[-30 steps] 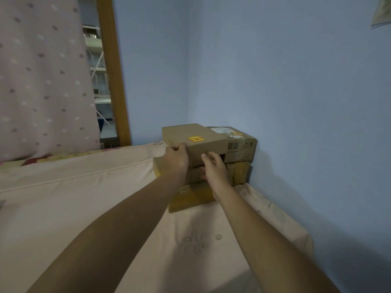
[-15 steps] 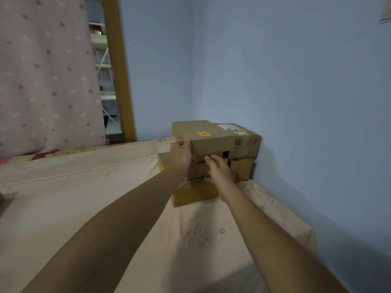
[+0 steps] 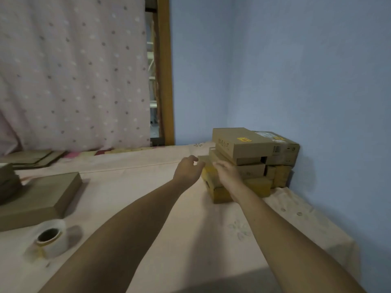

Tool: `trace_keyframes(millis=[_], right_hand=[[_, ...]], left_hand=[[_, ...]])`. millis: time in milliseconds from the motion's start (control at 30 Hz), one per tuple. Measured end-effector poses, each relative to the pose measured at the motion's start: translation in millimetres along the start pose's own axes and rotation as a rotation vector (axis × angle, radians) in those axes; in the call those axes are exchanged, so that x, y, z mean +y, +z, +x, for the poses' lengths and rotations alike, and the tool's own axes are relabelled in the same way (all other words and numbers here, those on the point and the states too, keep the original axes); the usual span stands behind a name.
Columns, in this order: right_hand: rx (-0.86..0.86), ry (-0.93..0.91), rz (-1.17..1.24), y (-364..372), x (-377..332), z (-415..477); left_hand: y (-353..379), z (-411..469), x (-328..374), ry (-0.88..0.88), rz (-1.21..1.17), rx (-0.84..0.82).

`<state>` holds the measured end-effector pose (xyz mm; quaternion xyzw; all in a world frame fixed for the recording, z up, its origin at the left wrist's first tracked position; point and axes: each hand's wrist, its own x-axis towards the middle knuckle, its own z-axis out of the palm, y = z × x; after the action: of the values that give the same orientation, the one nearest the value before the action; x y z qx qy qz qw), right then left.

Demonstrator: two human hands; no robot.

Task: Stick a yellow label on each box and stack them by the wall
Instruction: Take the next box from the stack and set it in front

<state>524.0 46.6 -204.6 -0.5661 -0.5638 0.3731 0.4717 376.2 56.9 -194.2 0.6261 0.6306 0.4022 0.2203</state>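
Boxes of brown cardboard form a stack [image 3: 251,172] at centre right of the frame, on a bed [image 3: 190,233] covered with a pale pink sheet, pushed into the corner against the blue wall [image 3: 306,81]. The top box [image 3: 237,144] carries a small yellow label [image 3: 244,139] on its upper face. Just behind it, on the wall side, a second box [image 3: 284,154] shows a white shipping sticker and a bit of yellow on its lid. Smaller boxes lie beneath, the lowest one [image 3: 259,186] a yellower tone.

Both bare arms reach in from the bottom of the frame. The left hand [image 3: 187,170] hovers just left of the stack, fingers loosely curled, with nothing in it. The right hand [image 3: 227,173] is in front of the lower boxes, back towards the camera, fingers relaxed and gripping nothing; blur hides whether it touches the cardboard.

At lower left, well apart from the stack, a flat box [image 3: 40,195] lies on the sheet, and a white roll [image 3: 51,237] stands just in front of it. Flattened cardboard [image 3: 31,157] lies at the left edge. A dotted curtain [image 3: 74,70] fills the upper left, beside a wooden frame [image 3: 166,70].
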Motion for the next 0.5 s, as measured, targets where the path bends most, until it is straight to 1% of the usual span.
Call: trace_keyframes(millis=[167,300,500], right_hand=[[-0.127,-0.078,-0.228,62,-30,-19],[-0.229,-0.112,-0.222,126,-55,-34],[-0.418,-0.172,-0.223,240,-82,-71]], left_hand=[[-85,-21,-55,-0.005,0.325,0.087],[-163,-47,-101,-0.051,0.491,0.133],[-275,-92,-176,-0.243,0.605,0.236]])
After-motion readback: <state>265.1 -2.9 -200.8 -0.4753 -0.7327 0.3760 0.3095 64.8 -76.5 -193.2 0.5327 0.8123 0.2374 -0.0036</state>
